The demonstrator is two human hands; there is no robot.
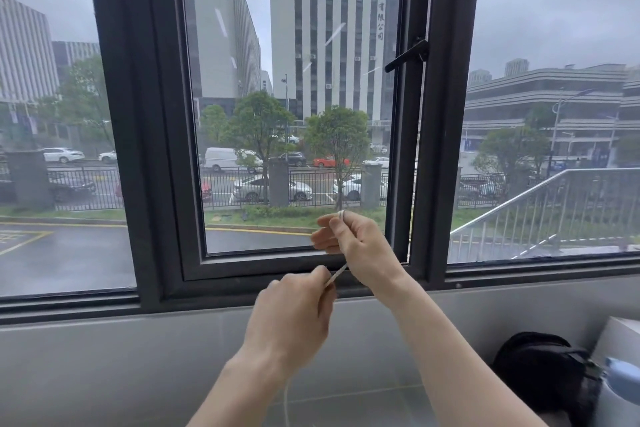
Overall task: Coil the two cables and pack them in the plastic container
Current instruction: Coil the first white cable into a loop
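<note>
Smooth white cable [335, 274], matt dark window frame [145, 135] — glossy glass [294, 45]

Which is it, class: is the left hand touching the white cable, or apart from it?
Touching. The head view shows the left hand pinching the white cable between thumb and fingers, with the cable running up to the right hand.

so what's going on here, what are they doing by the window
A person is winding a thin white cable around the fingers of the right hand, held up in front of the window frame. A couple of turns already sit on a raised finger. The left hand pinches the cable just below and feeds it, and the rest trails down out of view. No plastic container shows in this view.
</note>
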